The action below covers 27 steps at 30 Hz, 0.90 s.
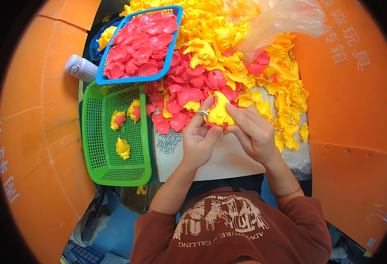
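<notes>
- We see the blue basket (132,80) overlap the far end of the green basket (134,136), covering that end.
- A clear plastic bag (281,26) drapes over part of the yellow pieces (228,35), hiding some.
- Beside the blue basket we find a pale bottle (81,67); 2 orange panels, left (52,110) and right (352,110), wall in the work surface (176,165).
- The yellow-and-red piece (220,111) is between the 2 hands, above the surface's near part, just in front of the red shells (189,97).
- The left hand (199,143) pinches its left side between thumb and fingers, near a metal pin (203,112); we cannot tell whether the pin is fixed in it.
- The right hand (255,134) pinches the other side, fingers close together.
- We note glossy, rounded, hollow red shells and shiny, jagged yellow plastic.
- Loose silvery pins (169,142) look slim and straight.
- The green basket's latticed plastic holds 3 yellow figures (123,148), at least 2 showing red.
</notes>
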Available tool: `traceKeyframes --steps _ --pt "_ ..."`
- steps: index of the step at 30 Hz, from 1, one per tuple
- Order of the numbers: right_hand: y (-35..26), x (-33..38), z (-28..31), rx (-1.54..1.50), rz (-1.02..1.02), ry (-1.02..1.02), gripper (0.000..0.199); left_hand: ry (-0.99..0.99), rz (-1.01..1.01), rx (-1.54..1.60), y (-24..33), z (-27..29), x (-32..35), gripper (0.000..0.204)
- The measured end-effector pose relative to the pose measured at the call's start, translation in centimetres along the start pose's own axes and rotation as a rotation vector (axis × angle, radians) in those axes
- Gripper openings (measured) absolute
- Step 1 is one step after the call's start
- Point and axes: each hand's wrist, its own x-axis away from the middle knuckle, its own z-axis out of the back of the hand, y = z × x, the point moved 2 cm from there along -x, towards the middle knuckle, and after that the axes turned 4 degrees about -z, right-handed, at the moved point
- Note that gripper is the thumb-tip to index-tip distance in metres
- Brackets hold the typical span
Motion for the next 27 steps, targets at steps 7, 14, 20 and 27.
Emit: traceKeyframes --steps 7,14,20,27 --pt "0.5 0.9 0.1 -0.018 -0.020 0.128 0.035 0.040 0.045 0.091 0.1 -0.9 -0.1 0.063" --pt "0.4 0.8 0.1 0.051 0.081 0.118 0.041 0.046 -0.029 0.072 -0.2 -0.9 0.2 0.062" --pt "1.8 0.1 1.1 -0.116 -0.142 -0.071 0.047 0.065 0.157 0.238 -0.6 -0.8 0.1 0.054" --pt "4.9 1.5 0.7 -0.916 -0.706 -0.147 0.037 0.096 0.251 -0.025 -0.9 1.7 0.4 0.045"
